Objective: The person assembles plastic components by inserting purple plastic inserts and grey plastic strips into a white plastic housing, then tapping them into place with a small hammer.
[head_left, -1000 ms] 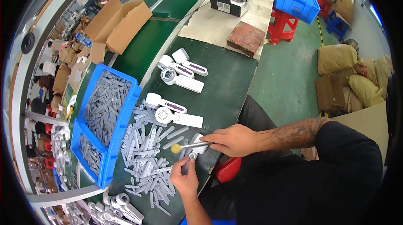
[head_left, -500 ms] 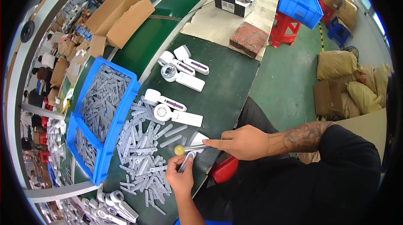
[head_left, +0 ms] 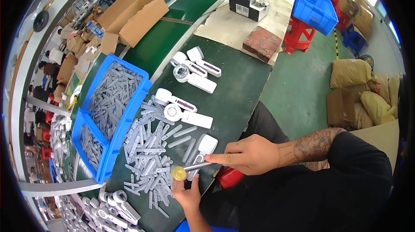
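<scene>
My right hand (head_left: 253,154) is closed around the metal handle of a small hammer (head_left: 178,172) with a round yellow head, its index finger stretched along the shaft. The hammer lies across a white handheld device (head_left: 208,144), hiding part of its handle. At the lower end of that device, my left hand (head_left: 188,195) grips between thumb and fingers, just below the hammer head. Loose grey plastic strips (head_left: 149,150) spread over the green table to the left of my hands. Beyond them are several white devices, among them a white device with a round grille (head_left: 190,117).
A blue bin (head_left: 149,86) full of grey strips stands at the left. More white devices (head_left: 114,212) lie at lower left. Farther back are a reddish block (head_left: 262,43), a black machine (head_left: 247,3) and an open carton (head_left: 142,20). A red stool (head_left: 298,37) holds a blue crate (head_left: 315,9).
The hammer head has swung down and left, nearer my left fingers. More of the white device shows above my right hand. The whole view has shifted slightly.
</scene>
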`<control>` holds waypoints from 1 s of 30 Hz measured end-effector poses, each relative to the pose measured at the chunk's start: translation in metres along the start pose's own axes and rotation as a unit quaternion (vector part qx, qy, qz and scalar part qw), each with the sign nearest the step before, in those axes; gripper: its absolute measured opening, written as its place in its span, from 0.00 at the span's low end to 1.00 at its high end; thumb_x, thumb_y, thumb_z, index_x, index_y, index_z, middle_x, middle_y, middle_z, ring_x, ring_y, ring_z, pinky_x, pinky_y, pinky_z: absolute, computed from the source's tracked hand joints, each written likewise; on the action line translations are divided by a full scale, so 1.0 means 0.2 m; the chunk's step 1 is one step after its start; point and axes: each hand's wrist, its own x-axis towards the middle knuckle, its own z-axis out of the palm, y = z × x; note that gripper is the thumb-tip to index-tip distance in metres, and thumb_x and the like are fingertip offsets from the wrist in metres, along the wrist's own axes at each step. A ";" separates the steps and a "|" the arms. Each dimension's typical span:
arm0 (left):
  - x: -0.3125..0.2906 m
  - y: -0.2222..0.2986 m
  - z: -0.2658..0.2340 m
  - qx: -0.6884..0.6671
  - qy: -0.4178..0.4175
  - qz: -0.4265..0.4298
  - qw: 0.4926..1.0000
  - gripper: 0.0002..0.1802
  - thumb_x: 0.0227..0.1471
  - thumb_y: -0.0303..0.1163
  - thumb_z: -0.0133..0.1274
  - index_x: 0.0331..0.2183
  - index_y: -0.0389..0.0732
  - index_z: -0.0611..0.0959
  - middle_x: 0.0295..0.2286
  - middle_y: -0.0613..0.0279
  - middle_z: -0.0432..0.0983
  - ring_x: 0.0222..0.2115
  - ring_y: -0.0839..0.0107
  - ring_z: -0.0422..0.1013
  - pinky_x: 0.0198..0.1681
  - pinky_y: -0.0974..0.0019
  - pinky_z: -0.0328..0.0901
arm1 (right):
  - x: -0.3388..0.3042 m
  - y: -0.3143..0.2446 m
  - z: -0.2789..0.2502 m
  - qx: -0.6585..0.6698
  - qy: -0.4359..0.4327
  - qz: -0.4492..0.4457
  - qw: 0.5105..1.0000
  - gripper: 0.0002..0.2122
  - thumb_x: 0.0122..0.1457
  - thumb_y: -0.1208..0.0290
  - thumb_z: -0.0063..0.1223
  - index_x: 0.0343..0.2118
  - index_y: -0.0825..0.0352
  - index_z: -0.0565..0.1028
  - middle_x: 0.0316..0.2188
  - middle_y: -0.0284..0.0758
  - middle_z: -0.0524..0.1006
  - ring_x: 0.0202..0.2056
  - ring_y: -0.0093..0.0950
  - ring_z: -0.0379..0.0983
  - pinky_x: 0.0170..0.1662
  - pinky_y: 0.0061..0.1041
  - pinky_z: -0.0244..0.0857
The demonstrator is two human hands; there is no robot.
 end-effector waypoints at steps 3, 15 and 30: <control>0.01 0.03 0.01 -0.019 0.002 0.000 1.000 0.16 0.45 0.27 0.75 0.36 0.34 0.87 0.29 0.56 0.79 0.28 0.63 0.73 0.33 0.62 0.68 | -0.08 0.08 0.09 -0.077 -0.081 -0.021 0.994 0.34 0.59 0.72 0.59 0.71 0.45 0.68 0.27 0.30 0.74 0.23 0.31 0.76 0.23 0.31 0.72; -0.05 -0.08 0.08 -0.092 0.003 -0.051 0.994 0.15 0.49 0.23 0.73 0.38 0.33 0.85 0.34 0.60 0.83 0.31 0.75 0.76 0.38 0.70 0.70 | -0.06 0.06 0.10 -0.183 -0.196 0.023 0.963 0.34 0.59 0.71 0.58 0.70 0.43 0.69 0.24 0.27 0.70 0.19 0.28 0.73 0.20 0.30 0.69; -0.04 0.00 0.07 -0.050 0.035 -0.057 0.997 0.26 0.44 0.25 0.76 0.46 0.35 0.84 0.37 0.54 0.86 0.31 0.63 0.80 0.39 0.60 0.73 | 0.02 0.00 0.22 -0.038 -0.134 0.003 0.990 0.32 0.65 0.67 0.58 0.72 0.45 0.65 0.27 0.32 0.78 0.25 0.34 0.80 0.25 0.35 0.75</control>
